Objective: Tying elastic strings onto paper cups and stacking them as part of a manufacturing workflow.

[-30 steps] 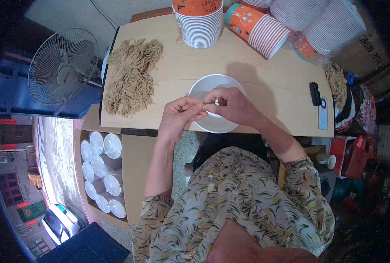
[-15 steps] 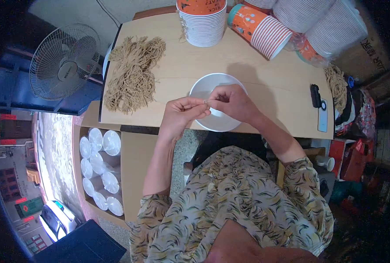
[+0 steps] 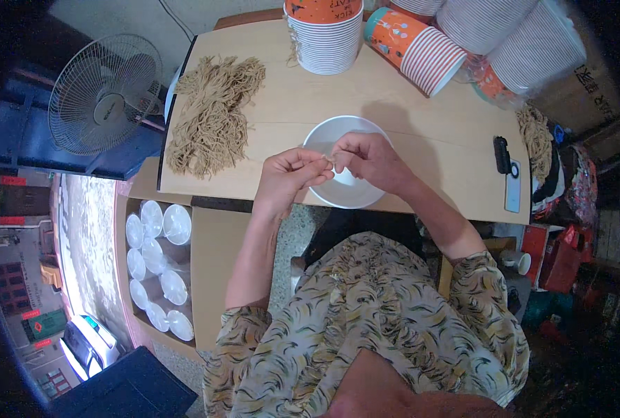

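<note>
Over a white bowl (image 3: 352, 196) at the near edge of a wooden table (image 3: 435, 125), my left hand (image 3: 288, 180) and my right hand (image 3: 371, 160) meet fingertip to fingertip. Both pinch a small thin tan strand (image 3: 329, 161), which the fingers mostly hide. I cannot tell what the inside of the bowl holds, as my hands cover part of it. A loose pile of tan strands (image 3: 212, 115) lies on the table's left side, a hand's width from my left hand.
At the table's back stand a stack of striped paper cups (image 3: 325, 38), a toppled orange striped stack (image 3: 416, 50) and bagged cups (image 3: 526, 35). A phone (image 3: 513, 187) lies right. A fan (image 3: 101, 104) and a box of clear lids (image 3: 158, 265) sit left.
My hands stay over the bowl. The fingertips have drawn slightly closer together around the small piece. Nothing else on the table has moved.
</note>
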A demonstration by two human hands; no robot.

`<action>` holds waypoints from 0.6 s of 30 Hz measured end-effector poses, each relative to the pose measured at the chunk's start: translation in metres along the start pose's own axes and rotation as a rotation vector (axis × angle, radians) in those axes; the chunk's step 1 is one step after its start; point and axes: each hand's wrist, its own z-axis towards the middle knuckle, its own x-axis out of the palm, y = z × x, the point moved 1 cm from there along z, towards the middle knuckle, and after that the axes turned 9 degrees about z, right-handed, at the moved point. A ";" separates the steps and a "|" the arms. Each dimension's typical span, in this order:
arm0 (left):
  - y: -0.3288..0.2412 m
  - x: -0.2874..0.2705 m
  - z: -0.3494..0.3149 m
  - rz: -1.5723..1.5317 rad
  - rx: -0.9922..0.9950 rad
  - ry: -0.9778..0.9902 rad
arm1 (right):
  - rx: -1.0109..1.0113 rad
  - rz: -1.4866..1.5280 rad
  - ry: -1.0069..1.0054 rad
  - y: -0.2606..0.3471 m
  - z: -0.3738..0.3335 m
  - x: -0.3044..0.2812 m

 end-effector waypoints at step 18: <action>0.000 0.000 0.000 0.065 0.021 0.058 | -0.064 0.014 -0.039 -0.013 0.008 0.002</action>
